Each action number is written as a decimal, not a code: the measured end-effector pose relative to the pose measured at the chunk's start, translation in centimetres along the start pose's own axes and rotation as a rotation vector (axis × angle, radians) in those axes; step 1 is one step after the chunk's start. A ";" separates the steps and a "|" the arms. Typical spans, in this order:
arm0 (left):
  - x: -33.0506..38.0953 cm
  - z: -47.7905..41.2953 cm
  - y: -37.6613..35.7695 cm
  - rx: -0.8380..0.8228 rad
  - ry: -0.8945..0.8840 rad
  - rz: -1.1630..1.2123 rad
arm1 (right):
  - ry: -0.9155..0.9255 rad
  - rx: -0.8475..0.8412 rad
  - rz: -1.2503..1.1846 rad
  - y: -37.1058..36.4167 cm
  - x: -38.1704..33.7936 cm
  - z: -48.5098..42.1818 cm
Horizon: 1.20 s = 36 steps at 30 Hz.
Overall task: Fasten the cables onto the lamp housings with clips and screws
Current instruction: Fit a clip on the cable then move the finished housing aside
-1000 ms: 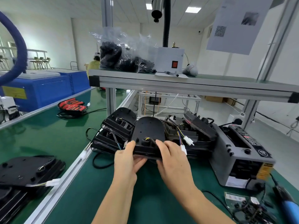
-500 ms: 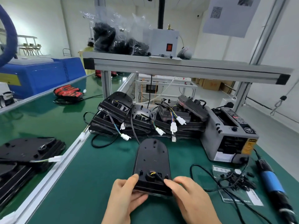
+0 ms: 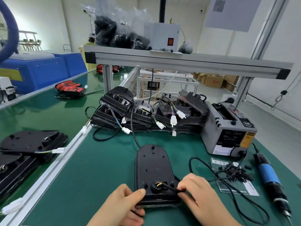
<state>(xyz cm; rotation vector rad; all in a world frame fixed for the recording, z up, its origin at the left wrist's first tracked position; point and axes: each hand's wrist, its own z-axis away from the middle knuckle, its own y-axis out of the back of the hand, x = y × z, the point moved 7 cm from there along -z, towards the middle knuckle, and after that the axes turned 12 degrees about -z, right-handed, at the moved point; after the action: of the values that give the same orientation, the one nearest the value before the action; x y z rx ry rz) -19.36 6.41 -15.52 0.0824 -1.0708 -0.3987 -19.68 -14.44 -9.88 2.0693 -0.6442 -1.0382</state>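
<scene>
the black lamp housing [image 3: 153, 167] lies flat on the green tabletop [image 3: 97, 168]. the left hand [image 3: 122, 204] grips its near edge, and the right hand [image 3: 202, 198] fingers [image 3: 183, 186] pinch the cable [image 3: 169, 188] by its socket.

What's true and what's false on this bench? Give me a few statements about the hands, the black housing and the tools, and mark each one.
1. The lamp housing lies flat on the green mat. True.
2. The left hand grips the housing's near edge. True.
3. The right hand holds the blue screwdriver. False: the screwdriver lies on the mat to the right, and the right hand pinches the black cable at the housing.
4. The grey tape dispenser stands on the upper shelf. False: it stands on the mat, right of the pile of housings.
</scene>
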 end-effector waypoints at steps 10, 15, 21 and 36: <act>3.5 -0.8 -0.3 0.236 -0.576 -0.866 | 0.224 0.079 0.049 0.2 -0.9 0.5; 3.0 -2.1 -1.9 0.136 -0.649 -0.961 | 0.088 -0.029 -0.145 0.5 0.6 0.3; 3.0 -2.4 -2.0 0.112 -0.645 -1.096 | 0.156 0.069 0.135 0.9 0.1 -0.1; 2.1 -2.3 -2.7 0.117 -0.617 -1.267 | -0.144 0.476 0.099 4.4 1.9 -1.7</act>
<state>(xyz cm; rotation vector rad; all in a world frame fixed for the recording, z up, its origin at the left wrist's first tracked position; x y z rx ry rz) -17.22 2.88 -15.64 0.8062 -1.5577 -1.5711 -17.70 -17.84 -6.62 2.3439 -1.1468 -1.0571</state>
